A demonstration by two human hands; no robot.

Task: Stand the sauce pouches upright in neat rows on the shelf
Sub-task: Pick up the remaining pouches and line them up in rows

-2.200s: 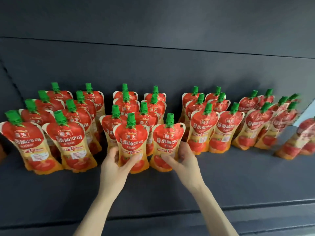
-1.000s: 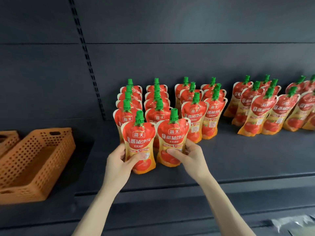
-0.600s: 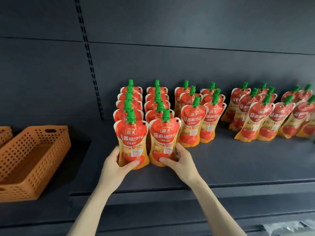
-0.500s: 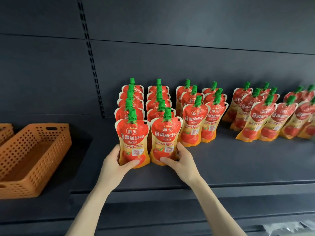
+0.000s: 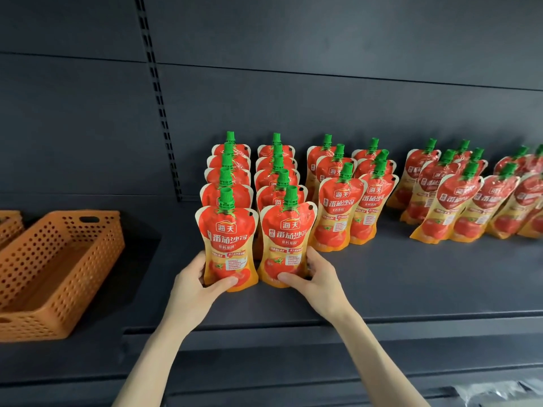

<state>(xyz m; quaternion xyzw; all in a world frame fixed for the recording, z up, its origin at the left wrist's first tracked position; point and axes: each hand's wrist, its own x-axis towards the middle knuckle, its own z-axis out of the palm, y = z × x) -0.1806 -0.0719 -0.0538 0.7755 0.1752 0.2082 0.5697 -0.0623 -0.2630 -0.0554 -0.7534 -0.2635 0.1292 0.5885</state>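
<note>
1. Two sauce pouches stand upright side by side at the near end of the two leftmost rows on the shelf [image 5: 411, 283]. They are the left front pouch [image 5: 227, 245] and the right front pouch [image 5: 286, 245], both red and yellow with green caps, and their sides almost touch.
2. The left hand [image 5: 194, 284] grasps the left front pouch low down, with the thumb across its lower front and the fingers wrapped round its left edge.
3. The right hand [image 5: 318, 279] grasps the right front pouch the same way, with the thumb on the lower front and the fingers behind its right edge.
4. Behind each held pouch, four more pouches line up towards the far wall. Mostly their red tops and caps show.
5. Just to the right stands the middle group [image 5: 338, 212], two shorter rows set farther from the shelf's near edge.
6. Past a gap, the right group [image 5: 458, 201] appears tilted, tops to the right, and runs out of view.
7. The back panel [image 5: 323, 107] is dark grey like the shelf, and a slotted upright [image 5: 160, 113] runs down it left of the pouches.
8. An orange basket [image 5: 55, 268] with perforated walls sits well to the left, and the corner of a second basket [image 5: 10, 227] shows at the left edge.
9. Crinkled clear plastic [image 5: 496, 392] lies in the near right corner, below the shelf.
</note>
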